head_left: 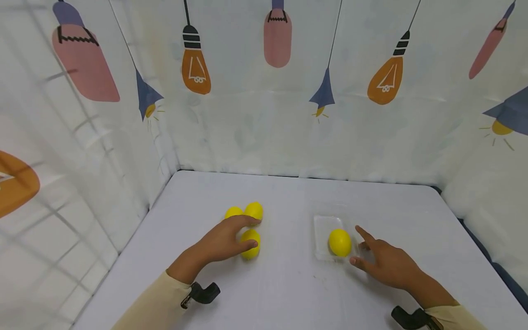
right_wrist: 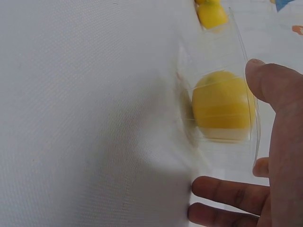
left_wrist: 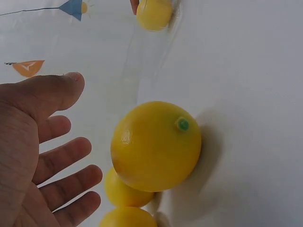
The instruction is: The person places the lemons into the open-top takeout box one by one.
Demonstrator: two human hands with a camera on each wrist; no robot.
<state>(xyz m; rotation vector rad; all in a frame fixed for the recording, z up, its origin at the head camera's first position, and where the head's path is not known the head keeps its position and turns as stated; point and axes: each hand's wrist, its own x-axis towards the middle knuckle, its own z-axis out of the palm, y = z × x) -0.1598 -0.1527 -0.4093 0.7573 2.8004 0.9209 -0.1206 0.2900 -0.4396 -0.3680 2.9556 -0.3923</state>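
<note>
Relaxed, spread fingers show on my left hand (head_left: 222,238), which reaches over a group of three yellow toy lemons. Its thumb overlaps the nearest lemon (head_left: 250,235) in the head view; the left wrist view shows a gap between the palm and this lemon (left_wrist: 156,146) with its green stem nub. Two more lemons (head_left: 254,210) lie just behind, one partly hidden by the fingers. To the right, a clear plastic container (head_left: 326,223) holds one lemon (head_left: 340,242). My right hand (head_left: 389,263) is at its right side, thumb (right_wrist: 260,78) right at the rim, other fingers extended.
A white cloth covers the table (head_left: 284,293). White curtains (head_left: 247,133) printed with bulbs and lamps hang behind it and at both sides. Black straps with camera mounts sit on both wrists (head_left: 202,293).
</note>
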